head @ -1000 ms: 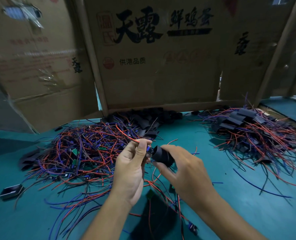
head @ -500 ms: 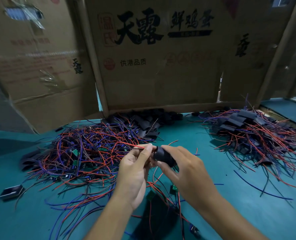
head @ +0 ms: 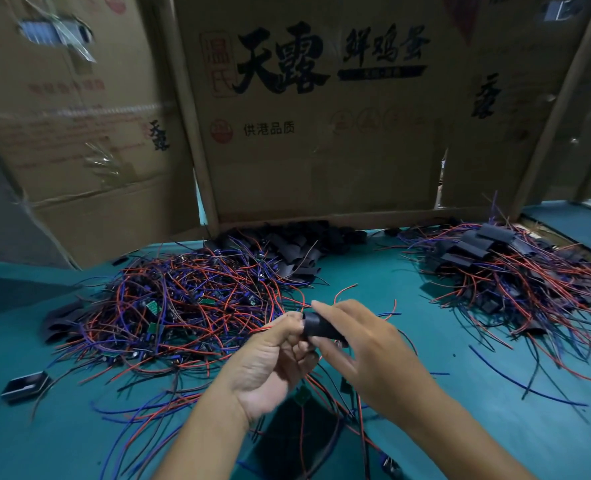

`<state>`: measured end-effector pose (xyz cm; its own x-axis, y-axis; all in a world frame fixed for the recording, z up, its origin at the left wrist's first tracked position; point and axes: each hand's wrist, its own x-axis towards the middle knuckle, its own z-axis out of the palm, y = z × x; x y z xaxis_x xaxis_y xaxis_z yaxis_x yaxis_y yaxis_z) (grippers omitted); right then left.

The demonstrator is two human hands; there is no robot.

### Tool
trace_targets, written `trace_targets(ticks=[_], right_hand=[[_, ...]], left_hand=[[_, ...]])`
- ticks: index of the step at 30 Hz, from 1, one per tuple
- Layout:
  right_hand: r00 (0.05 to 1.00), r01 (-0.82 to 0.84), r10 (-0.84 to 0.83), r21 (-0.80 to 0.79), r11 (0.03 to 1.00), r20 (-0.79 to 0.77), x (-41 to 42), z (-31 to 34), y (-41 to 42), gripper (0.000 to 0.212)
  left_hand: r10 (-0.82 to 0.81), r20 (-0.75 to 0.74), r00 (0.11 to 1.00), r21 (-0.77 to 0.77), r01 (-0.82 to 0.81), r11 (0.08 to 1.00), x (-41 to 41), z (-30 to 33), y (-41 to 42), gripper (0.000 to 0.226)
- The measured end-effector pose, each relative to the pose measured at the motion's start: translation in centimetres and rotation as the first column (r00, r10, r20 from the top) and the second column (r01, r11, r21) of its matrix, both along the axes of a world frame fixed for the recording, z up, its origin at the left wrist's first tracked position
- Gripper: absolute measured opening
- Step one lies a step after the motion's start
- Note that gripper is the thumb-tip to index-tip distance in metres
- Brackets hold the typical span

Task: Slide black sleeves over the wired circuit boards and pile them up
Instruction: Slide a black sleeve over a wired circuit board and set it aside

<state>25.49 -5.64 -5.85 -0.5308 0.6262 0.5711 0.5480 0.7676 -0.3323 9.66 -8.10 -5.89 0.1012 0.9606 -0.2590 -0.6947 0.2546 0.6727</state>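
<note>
Right hand (head: 373, 351) pinches black sleeve (head: 318, 325) mid-air above teal table (head: 408, 306). Left hand (head: 273, 362) fingers curled at sleeve's left end, gripping wires; board not visible. Tangle of unsleeved wired boards (head: 183, 306) left. Loose sleeves (head: 294, 251) behind, against cardboard box (head: 321, 133). Finished pile (head: 512, 271) right.

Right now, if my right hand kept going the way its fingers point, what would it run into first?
Your right hand, gripping the black sleeve, points left and slightly away from you. Almost at once it would meet your left hand, whose fingertips pinch at the sleeve's end. Beyond lies the pile of loose wired boards, though depth is hard to judge.
</note>
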Motion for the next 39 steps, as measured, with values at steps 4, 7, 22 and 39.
trace_targets(ticks=[4, 7, 22, 39], right_hand=[[0.999, 0.0, 0.0, 0.0, 1.0, 0.047, 0.0, -0.1, 0.1, 0.041], [0.993, 0.027, -0.03, 0.028, 0.999, 0.112, 0.2, -0.1, 0.2, 0.04], [0.815, 0.464, -0.489, 0.157, 0.872, 0.312, 9.4, 5.3, 11.3, 0.023], [0.874, 0.355, -0.199, -0.302, 0.885, 0.444, -5.4, -0.7, 21.5, 0.046]], left_hand=[[-0.018, -0.025, 1.0, -0.025, 0.018, 1.0, -0.1, -0.5, 0.4, 0.029], [-0.037, -0.016, 0.999, -0.038, 0.036, 0.999, -0.1, -0.9, 0.6, 0.027], [0.193, -0.021, 0.981, 0.064, -0.192, 0.979, -0.3, -0.5, 0.5, 0.017], [0.292, 0.257, 0.921, 0.128, -0.332, 0.935, -1.8, -1.8, 1.7, 0.014]])
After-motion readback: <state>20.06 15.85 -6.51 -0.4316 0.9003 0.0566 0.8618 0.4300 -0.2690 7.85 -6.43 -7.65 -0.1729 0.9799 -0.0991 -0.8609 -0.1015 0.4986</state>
